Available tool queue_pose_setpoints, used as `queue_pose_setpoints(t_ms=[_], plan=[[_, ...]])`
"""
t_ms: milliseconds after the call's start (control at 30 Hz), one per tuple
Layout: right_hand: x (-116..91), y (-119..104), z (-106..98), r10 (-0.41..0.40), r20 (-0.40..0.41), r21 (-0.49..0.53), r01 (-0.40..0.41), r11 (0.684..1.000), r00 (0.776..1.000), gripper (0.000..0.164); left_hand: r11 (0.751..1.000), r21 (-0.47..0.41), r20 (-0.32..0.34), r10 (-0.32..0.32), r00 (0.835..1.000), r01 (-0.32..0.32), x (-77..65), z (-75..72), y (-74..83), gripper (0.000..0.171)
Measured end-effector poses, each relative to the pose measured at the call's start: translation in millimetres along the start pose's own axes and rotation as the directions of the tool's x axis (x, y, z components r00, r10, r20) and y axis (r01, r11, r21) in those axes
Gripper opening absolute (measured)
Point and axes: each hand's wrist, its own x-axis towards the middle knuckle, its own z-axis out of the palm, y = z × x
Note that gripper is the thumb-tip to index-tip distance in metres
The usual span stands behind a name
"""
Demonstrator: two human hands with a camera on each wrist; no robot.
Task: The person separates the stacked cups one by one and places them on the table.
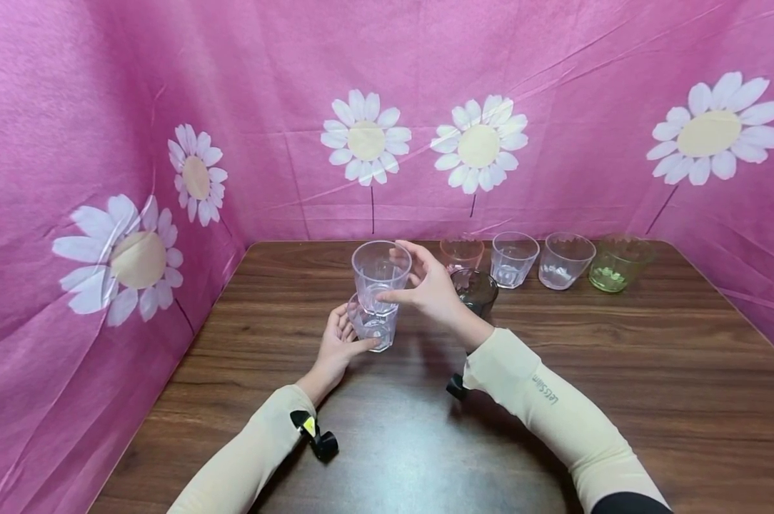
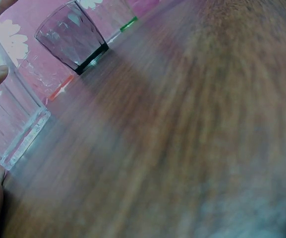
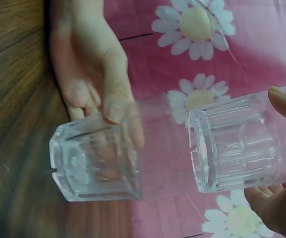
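Two clear faceted glasses stand one above the other at the table's left middle. My left hand (image 1: 333, 351) holds the lower glass (image 1: 375, 338), thumb on its near side and fingers behind; its base rests on the wood in the left wrist view. Gripped by my right hand (image 1: 429, 291), the upper glass (image 1: 370, 275) hangs upright over it. In the right wrist view the base of the upper glass (image 3: 242, 148) is close to the rim of the lower glass (image 3: 93, 163); I cannot tell whether they touch.
Behind my right hand stands a dark grey glass (image 1: 480, 291). Along the back edge are a pinkish-orange glass (image 1: 462, 251), two clear glasses (image 1: 514, 258) (image 1: 565, 260) and a green glass (image 1: 615, 264). A pink flowered cloth (image 1: 284, 164) hangs around the brown wooden table (image 1: 586, 357).
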Motion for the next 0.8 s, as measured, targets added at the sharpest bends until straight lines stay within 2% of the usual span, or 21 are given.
queue_pose_setpoints(t_ms=[433, 800], plan=[[-7.6, -19.1, -29.3, -0.035, -0.033, 0.022, 0.036, 0.999, 0.999, 0.088, 1.0, -0.018, 0.0, 0.015, 1.0, -0.015, 0.7, 0.3, -1.1, 0.074], [-18.0, -19.6, -69.9, 0.004, -0.117, -0.018, -0.006, 1.0, 0.993, 0.086, 1.0, -0.02, 0.001, 0.011, 1.0, -0.011, 1.0, -0.1, -0.8, 0.074]])
